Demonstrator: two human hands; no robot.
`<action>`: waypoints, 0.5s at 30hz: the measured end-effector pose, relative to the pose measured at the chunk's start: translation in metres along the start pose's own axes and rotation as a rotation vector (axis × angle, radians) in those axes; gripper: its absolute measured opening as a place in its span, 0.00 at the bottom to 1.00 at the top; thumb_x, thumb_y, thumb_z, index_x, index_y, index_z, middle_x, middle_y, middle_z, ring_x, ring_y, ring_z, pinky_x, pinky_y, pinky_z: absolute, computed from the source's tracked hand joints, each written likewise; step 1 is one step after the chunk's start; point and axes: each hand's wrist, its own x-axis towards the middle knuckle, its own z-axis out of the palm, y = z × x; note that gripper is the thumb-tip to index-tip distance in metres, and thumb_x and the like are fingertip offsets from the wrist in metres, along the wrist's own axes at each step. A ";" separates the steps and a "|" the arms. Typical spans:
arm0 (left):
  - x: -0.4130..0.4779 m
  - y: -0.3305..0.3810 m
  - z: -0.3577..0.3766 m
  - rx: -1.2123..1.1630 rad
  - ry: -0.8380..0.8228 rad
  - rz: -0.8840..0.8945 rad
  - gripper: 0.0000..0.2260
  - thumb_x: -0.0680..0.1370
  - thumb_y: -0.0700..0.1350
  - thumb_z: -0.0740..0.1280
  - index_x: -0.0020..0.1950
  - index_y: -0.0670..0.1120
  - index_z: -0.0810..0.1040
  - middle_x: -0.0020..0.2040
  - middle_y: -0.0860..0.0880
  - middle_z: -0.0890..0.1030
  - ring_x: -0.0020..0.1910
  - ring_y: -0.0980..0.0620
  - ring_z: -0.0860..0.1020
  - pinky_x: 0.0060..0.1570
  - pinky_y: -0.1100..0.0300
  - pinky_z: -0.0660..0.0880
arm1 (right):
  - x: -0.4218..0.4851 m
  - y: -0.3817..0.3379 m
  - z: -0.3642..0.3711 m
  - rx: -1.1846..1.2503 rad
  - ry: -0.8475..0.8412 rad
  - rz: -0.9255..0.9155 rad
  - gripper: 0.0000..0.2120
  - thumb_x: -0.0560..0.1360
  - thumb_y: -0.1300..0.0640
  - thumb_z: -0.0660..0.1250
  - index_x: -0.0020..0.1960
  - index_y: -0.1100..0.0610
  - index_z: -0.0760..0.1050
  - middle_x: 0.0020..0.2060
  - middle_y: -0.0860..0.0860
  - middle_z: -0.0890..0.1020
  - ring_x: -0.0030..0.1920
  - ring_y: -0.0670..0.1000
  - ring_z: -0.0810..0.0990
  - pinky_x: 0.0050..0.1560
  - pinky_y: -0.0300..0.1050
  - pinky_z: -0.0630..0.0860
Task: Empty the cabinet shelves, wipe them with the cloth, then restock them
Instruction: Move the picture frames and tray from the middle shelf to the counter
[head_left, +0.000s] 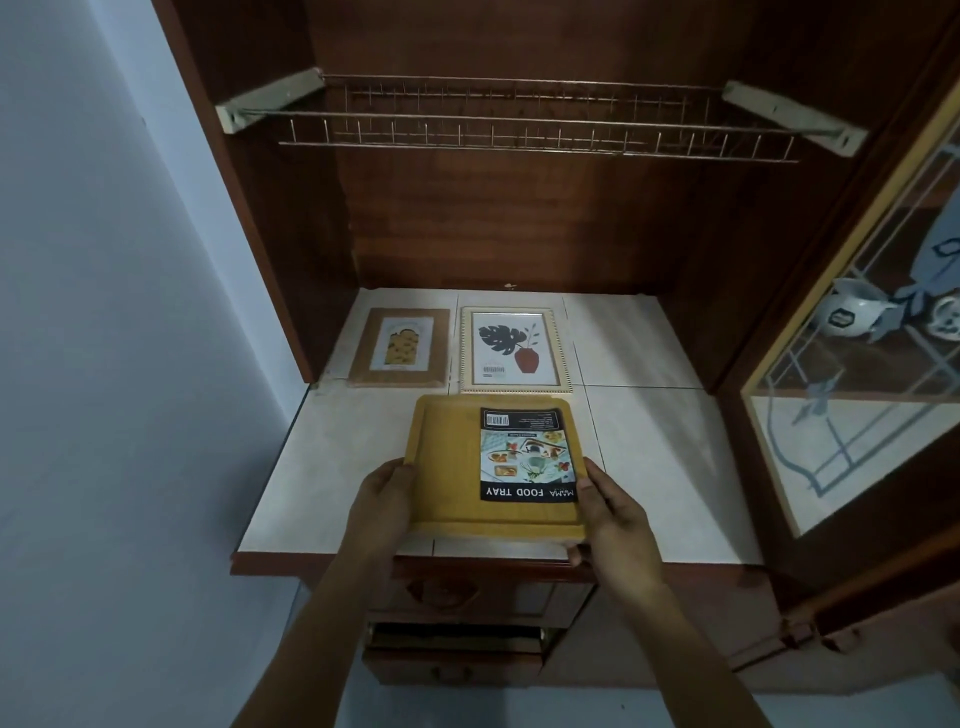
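- A flat rectangular yellow wooden food tray (447, 467) with a raised rim sits over the front middle of the white tiled cabinet shelf (665, 467). Its near edge reaches the shelf's front lip, and whether its far edge touches the tiles cannot be told.
- A black printed label (527, 454) reading "FOOD TRAY" covers the right half of the tray.
- The left hand (382, 499) grips the tray's left edge near the front corner, with the fingers curled under it.
- The right hand (613, 514) grips the tray's right front corner, with the thumb on top by the label and the fingertips wrapped beneath the near edge.
- Just beyond the tray, to the left, a brown wooden picture frame (400, 347) lies flat.
- Straight beyond the tray's far edge lies a white frame with gold trim (511, 349), showing a leaf and a red vase.
- High above the tray hangs a thin wire rack (519, 122) on pale brackets.
- To the right of the tray stands a patterned glass door (852, 364), with a white jug (852, 312) behind it.
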 end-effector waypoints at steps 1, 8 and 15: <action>0.003 0.000 0.000 0.012 -0.005 -0.001 0.17 0.84 0.49 0.55 0.69 0.46 0.72 0.62 0.48 0.74 0.56 0.51 0.69 0.59 0.51 0.66 | 0.001 0.001 0.000 -0.015 -0.007 -0.004 0.13 0.83 0.53 0.57 0.63 0.44 0.76 0.43 0.51 0.85 0.27 0.49 0.73 0.25 0.42 0.72; 0.011 -0.004 -0.002 0.032 -0.020 -0.007 0.17 0.84 0.49 0.54 0.71 0.45 0.70 0.66 0.46 0.73 0.58 0.49 0.70 0.63 0.49 0.66 | 0.006 0.006 0.003 -0.036 0.007 0.017 0.13 0.83 0.54 0.57 0.64 0.46 0.76 0.45 0.50 0.85 0.28 0.47 0.76 0.26 0.41 0.73; 0.016 -0.012 -0.004 0.033 -0.037 -0.046 0.18 0.84 0.51 0.54 0.72 0.46 0.69 0.69 0.45 0.72 0.66 0.43 0.70 0.66 0.46 0.66 | 0.007 0.010 0.005 -0.046 0.029 0.067 0.12 0.83 0.52 0.58 0.63 0.46 0.76 0.44 0.50 0.85 0.30 0.50 0.77 0.27 0.43 0.73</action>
